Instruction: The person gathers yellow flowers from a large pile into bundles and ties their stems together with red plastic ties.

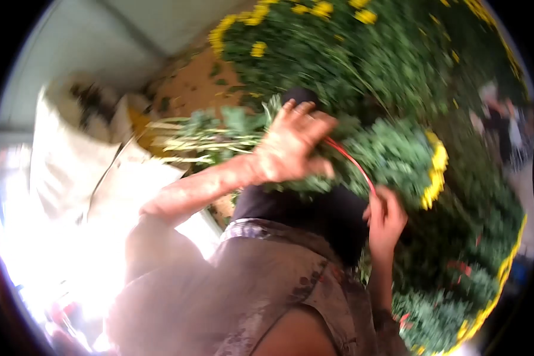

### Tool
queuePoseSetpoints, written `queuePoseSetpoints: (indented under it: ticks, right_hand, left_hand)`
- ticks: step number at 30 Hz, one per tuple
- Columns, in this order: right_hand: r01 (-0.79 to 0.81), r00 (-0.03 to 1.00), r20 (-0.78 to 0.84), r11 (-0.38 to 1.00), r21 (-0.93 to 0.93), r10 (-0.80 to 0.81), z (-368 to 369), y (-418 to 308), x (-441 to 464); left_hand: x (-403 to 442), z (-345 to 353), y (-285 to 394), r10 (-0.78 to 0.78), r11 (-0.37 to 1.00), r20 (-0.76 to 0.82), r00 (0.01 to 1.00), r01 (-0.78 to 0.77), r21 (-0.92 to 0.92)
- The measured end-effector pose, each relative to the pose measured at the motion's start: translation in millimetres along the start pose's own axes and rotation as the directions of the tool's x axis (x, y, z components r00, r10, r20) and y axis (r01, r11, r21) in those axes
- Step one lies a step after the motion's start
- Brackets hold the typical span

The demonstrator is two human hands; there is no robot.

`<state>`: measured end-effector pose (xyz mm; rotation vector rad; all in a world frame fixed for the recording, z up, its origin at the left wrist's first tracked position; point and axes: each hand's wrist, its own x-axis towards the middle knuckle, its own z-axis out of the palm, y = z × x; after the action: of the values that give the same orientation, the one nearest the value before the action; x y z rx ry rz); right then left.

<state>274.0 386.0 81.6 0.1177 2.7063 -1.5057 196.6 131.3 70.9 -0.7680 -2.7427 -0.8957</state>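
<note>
A bunch of yellow flowers (pixel 391 154) lies sideways across my dark-clothed lap, with its bare stems (pixel 202 141) pointing left and its yellow heads at the right. Over the stems and leaves, my left hand (pixel 293 142) spans the bunch from above, its fingers at the far side and thumb at the near side. A red tie (pixel 353 160) runs in a curve from beside the left fingers to my right hand (pixel 387 216). The right hand's fingers are closed on the end of the tie, just below the bunch. The tie's other end is hidden.
Large piles of leafy yellow flowers (pixel 338 59) spread along the far side and right. At left stands a whitish sack (pixel 71 160) with dark plant scraps inside. Leaf bits lie on brown ground (pixel 190 86). A blurred person (pixel 501 121) appears at far right.
</note>
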Motion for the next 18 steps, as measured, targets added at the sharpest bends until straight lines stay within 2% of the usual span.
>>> queuePoseSetpoints:
  ticks: [1,2,3,4,5,6,7,8,10,11,12,14,15,16,17,18]
  right_hand:
    - [-0.106,0.986,0.155,0.95,0.292,0.062,7.0,-0.1,-7.7]
    - [-0.232,0.938,0.334,0.88,0.415,0.09,18.5,19.4,-12.9]
    - [-0.359,0.871,0.482,0.797,0.486,0.098,29.6,26.6,-15.4]
    - [-0.472,0.789,0.612,0.682,0.558,0.046,50.5,46.3,-14.6]
    - [-0.494,0.775,0.631,0.613,0.617,-0.01,67.9,81.8,-9.1]
    - [-0.531,0.756,0.653,0.537,0.656,-0.05,83.1,107.0,6.2]
    - [-0.581,0.741,0.664,0.399,0.709,-0.102,92.2,106.0,21.8]
    - [-0.51,0.836,0.547,0.293,0.809,-0.056,102.4,81.4,30.8]
    - [-0.318,0.876,0.413,0.343,0.884,-0.251,108.6,51.6,44.5]
    - [-0.245,0.901,0.326,0.286,0.926,-0.285,100.3,53.2,46.2]
    - [-0.252,0.946,0.275,0.143,0.957,-0.175,96.7,66.2,52.8]
    - [-0.259,0.965,0.26,0.037,0.965,-0.035,84.8,56.5,57.5]
    - [-0.248,0.96,0.26,0.114,0.962,-0.1,66.6,57.7,64.2]
    - [-0.287,0.945,0.296,0.079,0.955,-0.141,49.5,71.7,69.2]
    - [-0.273,0.955,0.276,0.045,0.961,-0.103,31.9,86.7,73.4]
    - [-0.255,0.965,0.254,0.002,0.967,-0.066,22.1,97.0,74.1]
  left_hand:
    - [-5.1,-3.4,4.7,-0.034,0.99,0.09,0.995,0.021,0.139]
    - [-6.7,-0.6,3.2,0.0,0.941,0.205,0.979,-0.069,0.331]
    - [-0.8,6.0,5.6,-0.094,0.956,0.364,0.927,-0.018,0.292]
    - [-6.8,18.5,1.1,-0.006,0.964,0.216,0.976,-0.051,0.26]
    - [-3.6,24.2,7.3,0.042,0.966,0.162,0.986,-0.081,0.244]
    - [-1.8,41.1,1.0,0.134,0.967,0.043,0.99,-0.141,0.212]
    - [1.9,50.7,0.4,0.186,0.96,-0.023,0.982,-0.177,0.216]
    - [6.3,41.7,0.7,0.223,0.966,0.008,0.975,-0.223,0.132]
    - [16.8,44.6,6.8,0.248,0.953,-0.069,0.966,-0.231,0.196]
    - [22.9,50.5,22.2,0.226,0.948,-0.061,0.972,-0.205,0.245]
    - [24.8,50.0,25.4,0.206,0.942,-0.056,0.977,-0.183,0.281]
    - [20.4,31.4,29.8,0.263,0.933,-0.198,0.944,-0.197,0.301]
    - [-1.3,-29.8,23.4,0.256,0.938,-0.093,0.962,-0.224,0.264]
    - [-16.8,-44.4,10.7,0.216,0.951,-0.152,0.964,-0.172,0.259]
    - [-22.2,-62.4,0.2,0.088,0.932,-0.119,0.989,-0.04,0.359]
    - [-37.5,-71.2,-21.3,0.087,0.89,-0.186,0.979,0.007,0.455]
